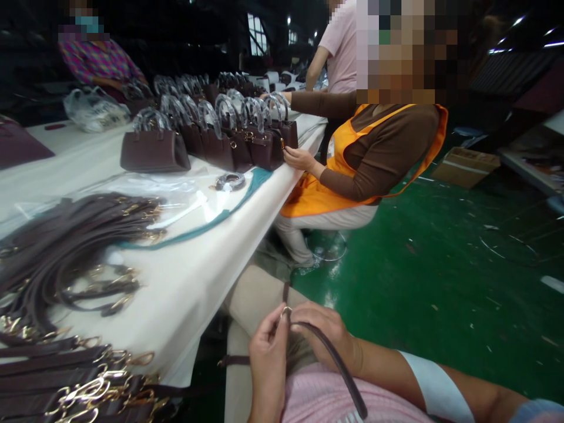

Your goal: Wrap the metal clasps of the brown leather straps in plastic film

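Above my lap, a dark brown bag strap (333, 355) runs between both hands, its free end curving down to the right. My left hand (269, 359) pinches it beside a small metal buckle (286, 312). The fingers of my right hand (325, 329) are closed around the strap just right of the buckle; part of the grip is hidden. A short piece of strap (235, 360) sticks out left of my left hand, and another bit shows above the buckle. To the left on the table lie many brown straps (74, 258) with gold clasps (94, 385).
Brown handbags with plastic-wrapped handles (154, 150) stand on the white table (185, 294). A co-worker in an orange apron (324, 188) sits at the table, touching a bag. A teal strip (198, 229) and a coiled strap (230, 181) lie there. A cardboard box (466, 166) stands on the green floor.
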A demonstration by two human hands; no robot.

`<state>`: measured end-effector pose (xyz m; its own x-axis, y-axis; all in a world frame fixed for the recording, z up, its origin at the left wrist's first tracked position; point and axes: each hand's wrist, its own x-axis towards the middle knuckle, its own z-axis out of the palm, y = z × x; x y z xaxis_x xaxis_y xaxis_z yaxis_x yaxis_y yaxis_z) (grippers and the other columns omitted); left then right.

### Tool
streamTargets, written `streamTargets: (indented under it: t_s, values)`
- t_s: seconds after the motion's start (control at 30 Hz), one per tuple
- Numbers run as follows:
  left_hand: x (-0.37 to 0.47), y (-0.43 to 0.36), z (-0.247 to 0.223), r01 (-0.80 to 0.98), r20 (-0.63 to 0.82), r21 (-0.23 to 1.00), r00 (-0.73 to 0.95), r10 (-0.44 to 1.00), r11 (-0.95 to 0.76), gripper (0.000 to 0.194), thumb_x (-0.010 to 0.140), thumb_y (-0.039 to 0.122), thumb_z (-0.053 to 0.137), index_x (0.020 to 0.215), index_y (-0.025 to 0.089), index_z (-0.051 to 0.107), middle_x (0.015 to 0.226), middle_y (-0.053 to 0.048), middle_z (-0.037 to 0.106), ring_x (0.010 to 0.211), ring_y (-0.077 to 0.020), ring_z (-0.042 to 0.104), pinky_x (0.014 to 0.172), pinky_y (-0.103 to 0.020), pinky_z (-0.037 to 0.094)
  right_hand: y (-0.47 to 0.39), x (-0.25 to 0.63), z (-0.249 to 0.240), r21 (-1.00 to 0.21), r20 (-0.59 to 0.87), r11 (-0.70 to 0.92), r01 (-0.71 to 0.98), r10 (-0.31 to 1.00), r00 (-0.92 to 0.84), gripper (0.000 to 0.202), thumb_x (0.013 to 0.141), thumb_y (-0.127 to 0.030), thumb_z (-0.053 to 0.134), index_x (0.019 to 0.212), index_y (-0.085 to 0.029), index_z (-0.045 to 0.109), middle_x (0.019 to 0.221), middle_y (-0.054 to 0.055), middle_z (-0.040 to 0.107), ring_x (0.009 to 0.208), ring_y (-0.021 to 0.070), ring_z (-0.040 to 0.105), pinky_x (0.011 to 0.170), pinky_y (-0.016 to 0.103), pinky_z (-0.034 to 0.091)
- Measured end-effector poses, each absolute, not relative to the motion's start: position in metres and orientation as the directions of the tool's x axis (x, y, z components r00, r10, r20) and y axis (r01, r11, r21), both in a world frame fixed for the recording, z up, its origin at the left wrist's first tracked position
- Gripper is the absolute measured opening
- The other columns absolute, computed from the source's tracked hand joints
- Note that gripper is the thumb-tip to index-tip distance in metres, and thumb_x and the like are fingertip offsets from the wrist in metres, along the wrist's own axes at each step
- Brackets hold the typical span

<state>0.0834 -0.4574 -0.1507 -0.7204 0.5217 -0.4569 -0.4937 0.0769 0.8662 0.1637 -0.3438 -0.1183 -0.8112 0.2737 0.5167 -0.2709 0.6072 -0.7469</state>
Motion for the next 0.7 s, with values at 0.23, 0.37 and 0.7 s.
streamTargets:
  t_s: [0.23,0.37,0.7]
  values:
    - [0.0867,-0.4642,-0.149,-0.419,-0.396,0.905,-0.762,0.513,0.075,0.042,0.07,0.041,0.077,0.104,0.017,0.075,0.107,-0.01,0.074,0.099,-0.0251,0.069,0.092,-0.035,0.055,-0.349,0.1712,-0.1201,-0.689,0.596,0.649,-0.322,0.256,-0.761,0.022,0.091,-0.01,0.057,0.112,-0.014,0.063,0.096,0.011,0.07,0.092,0.0185,0.066,0.082,0.031,0.058]
    - [0.0875,-0.4656,-0.1542,-0.333,-0.339,0.937,-0.781,0.525,0.111,0.037,0.072,0.041,0.074,0.1,0.017,0.076,0.103,-0.01,0.075,0.097,-0.0253,0.07,0.093,-0.036,0.055,-0.3497,0.1721,-0.1187,-0.77,0.522,0.572,-0.282,0.311,-0.794,0.015,0.094,-0.015,0.055,0.105,-0.015,0.066,0.091,0.01,0.071,0.088,0.0177,0.066,0.081,0.032,0.057]
    - [0.0836,-0.4627,-0.1531,-0.61,-0.475,0.792,-0.609,0.636,0.007,0.05,0.075,0.042,0.073,0.118,0.016,0.068,0.12,-0.012,0.069,0.113,-0.0259,0.063,0.101,-0.036,0.047,-0.3434,0.1751,-0.1254,-0.589,0.481,0.789,-0.176,0.167,-0.861,0.016,0.091,-0.009,0.054,0.1,-0.012,0.067,0.095,0.013,0.069,0.087,0.0187,0.062,0.077,0.034,0.053]
